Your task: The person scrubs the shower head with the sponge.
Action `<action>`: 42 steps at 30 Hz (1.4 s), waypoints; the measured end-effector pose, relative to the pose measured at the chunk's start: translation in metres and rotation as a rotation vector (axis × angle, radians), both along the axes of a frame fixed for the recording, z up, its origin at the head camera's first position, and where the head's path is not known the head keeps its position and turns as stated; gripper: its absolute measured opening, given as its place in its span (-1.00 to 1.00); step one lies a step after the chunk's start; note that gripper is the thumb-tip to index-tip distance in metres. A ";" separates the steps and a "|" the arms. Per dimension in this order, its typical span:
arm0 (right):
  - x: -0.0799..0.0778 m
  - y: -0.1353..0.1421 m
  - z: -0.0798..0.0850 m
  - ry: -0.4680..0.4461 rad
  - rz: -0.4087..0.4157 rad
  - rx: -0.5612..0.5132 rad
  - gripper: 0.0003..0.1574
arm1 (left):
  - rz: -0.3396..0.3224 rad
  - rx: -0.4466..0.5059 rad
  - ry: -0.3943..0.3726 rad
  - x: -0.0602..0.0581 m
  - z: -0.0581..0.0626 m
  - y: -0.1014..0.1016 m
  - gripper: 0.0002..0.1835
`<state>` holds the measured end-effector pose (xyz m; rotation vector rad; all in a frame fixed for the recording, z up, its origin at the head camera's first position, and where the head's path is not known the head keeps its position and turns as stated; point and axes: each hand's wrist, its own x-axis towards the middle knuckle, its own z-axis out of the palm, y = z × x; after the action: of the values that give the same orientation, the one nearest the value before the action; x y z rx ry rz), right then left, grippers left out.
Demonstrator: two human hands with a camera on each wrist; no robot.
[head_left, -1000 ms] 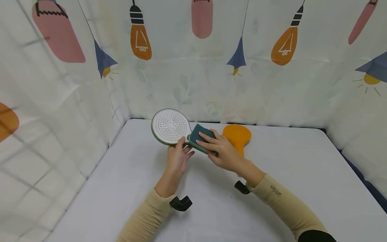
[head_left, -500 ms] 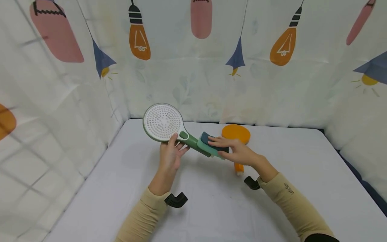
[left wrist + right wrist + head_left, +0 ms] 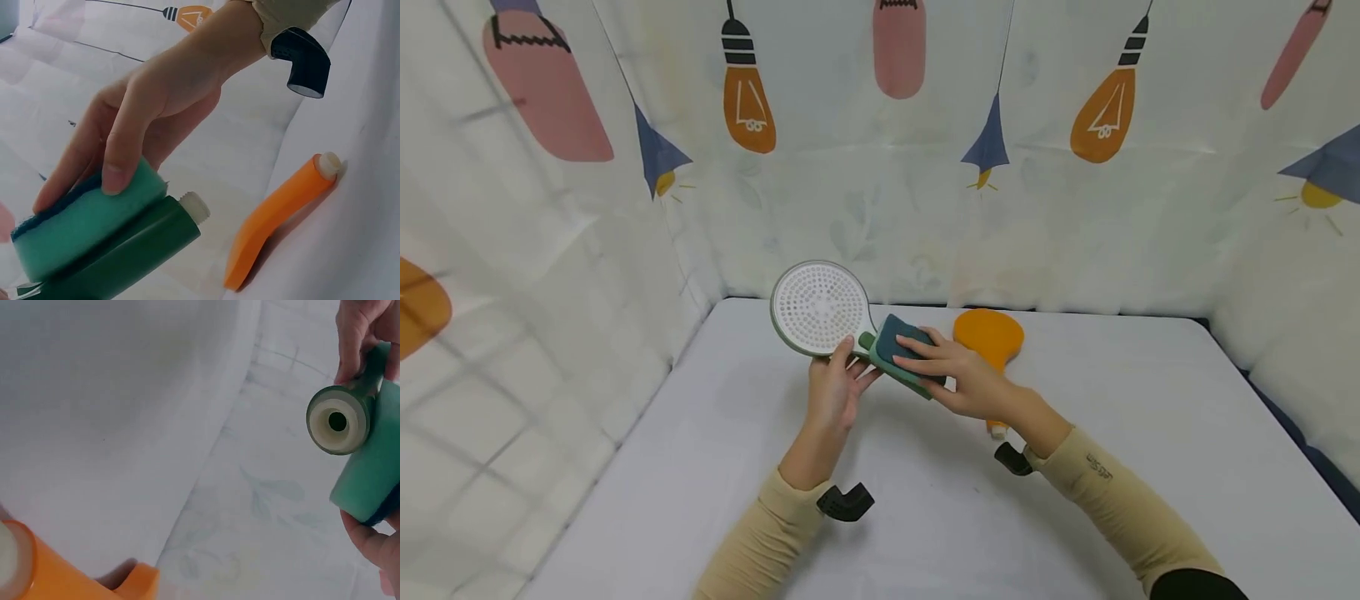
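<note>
A green shower head with a white nozzle face (image 3: 820, 307) is held up over the table, tilted, its handle slanting down to the right. My left hand (image 3: 833, 392) grips it just below the round face, thumb at the front rim. My right hand (image 3: 966, 379) holds a two-layer sponge (image 3: 897, 340), dark blue on top and light green beneath, along the handle near the button. In the left wrist view the sponge's green side lies along the handle (image 3: 137, 253), leaving the pale threaded end exposed. The right wrist view shows that end's hollow opening (image 3: 337, 420).
An orange shower head (image 3: 988, 333) lies on the white table (image 3: 880, 517) behind my right hand, its pale threaded end towards me. Fabric walls with printed lamps stand behind the table and along its left and right sides.
The sponge slid down towards the handle's end half a second ago and is now back up near the button. The green shower head swung left and up, then returned right.
</note>
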<state>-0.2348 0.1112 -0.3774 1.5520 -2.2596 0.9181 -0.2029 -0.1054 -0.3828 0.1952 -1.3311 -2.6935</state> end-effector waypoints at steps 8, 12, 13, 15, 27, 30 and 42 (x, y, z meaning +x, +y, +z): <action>0.008 0.021 0.005 0.025 0.051 0.085 -0.38 | 0.030 0.051 -0.057 -0.005 0.008 -0.016 -0.47; 0.006 0.032 0.003 -0.021 0.079 0.049 -0.36 | 0.028 0.064 -0.056 -0.007 0.006 -0.022 -0.46; 0.005 0.032 0.002 -0.014 0.085 0.040 -0.35 | 0.021 0.060 -0.055 -0.007 0.006 -0.022 -0.46; 0.003 0.030 0.000 0.012 0.084 0.033 -0.33 | -0.002 0.042 -0.056 -0.008 0.005 -0.020 -0.47; 0.013 -0.010 0.001 0.041 -0.128 0.017 -0.38 | -0.133 -0.071 -0.027 -0.002 -0.011 0.006 -0.49; 0.015 -0.015 -0.001 0.076 -0.148 0.073 -0.38 | -0.115 -0.070 -0.026 -0.003 -0.013 0.005 -0.48; 0.012 0.008 -0.007 0.067 0.038 0.095 -0.42 | -0.015 -0.008 -0.054 -0.012 0.002 -0.023 -0.47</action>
<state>-0.2231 0.1193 -0.3847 1.6447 -2.2645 0.7672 -0.2147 -0.1285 -0.3811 0.2601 -1.3632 -2.7133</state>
